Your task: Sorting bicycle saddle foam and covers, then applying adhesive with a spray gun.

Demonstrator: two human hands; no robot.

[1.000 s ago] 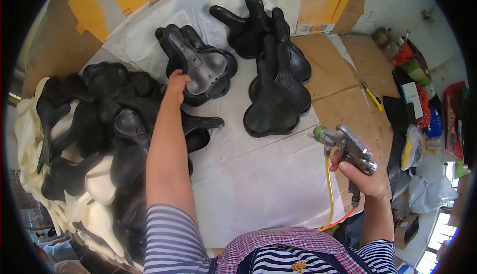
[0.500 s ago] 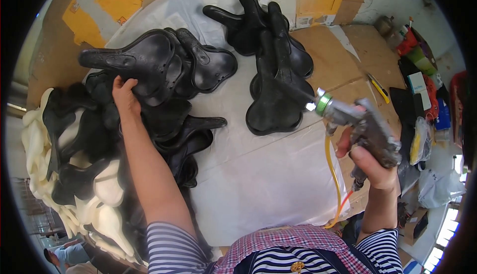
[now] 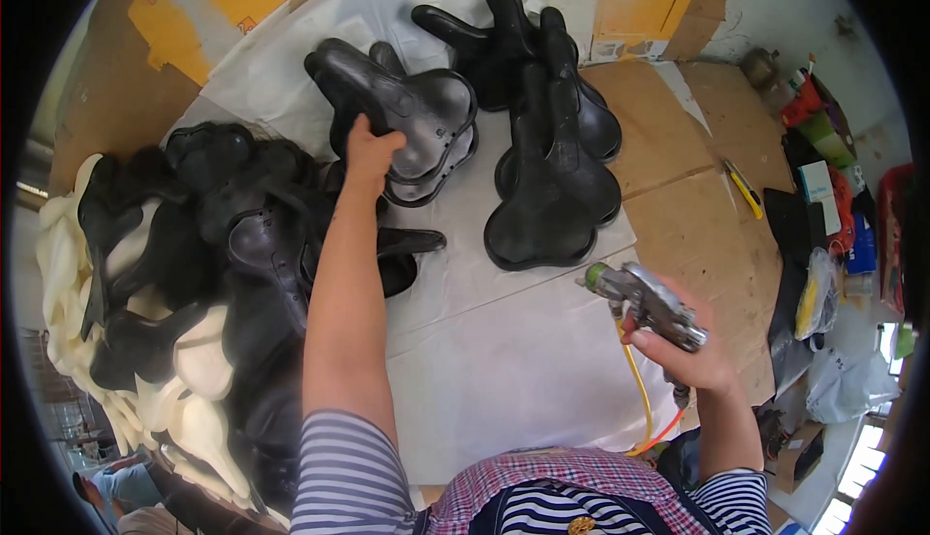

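My left hand (image 3: 370, 159) grips the edge of a black bicycle saddle (image 3: 417, 113), which lies over another saddle so that the two overlap. Its thumb shows on top, while some fingers are hidden beneath. In my right hand (image 3: 699, 346) is a metal spray gun (image 3: 651, 304) with a green ring near its nozzle. The gun points left, above the white sheet, and a yellow hose (image 3: 637, 380) and a red hose run down from it. Beyond the gun, several black saddles (image 3: 542, 210) lie overlapping on the sheet.
A heap of black saddles (image 3: 257, 244) and cream-coloured pieces (image 3: 203, 438) fills the left side. White sheeting (image 3: 504, 370) and brown cardboard (image 3: 668, 147) cover the table. At right are a yellow cutter knife (image 3: 743, 188), a clear plastic bag (image 3: 848, 380) and assorted boxes. Someone sits at lower left.
My left hand has moved right and away from me, bringing a saddle from the heap onto the sheet. My right hand has lowered the spray gun and drawn it slightly left.
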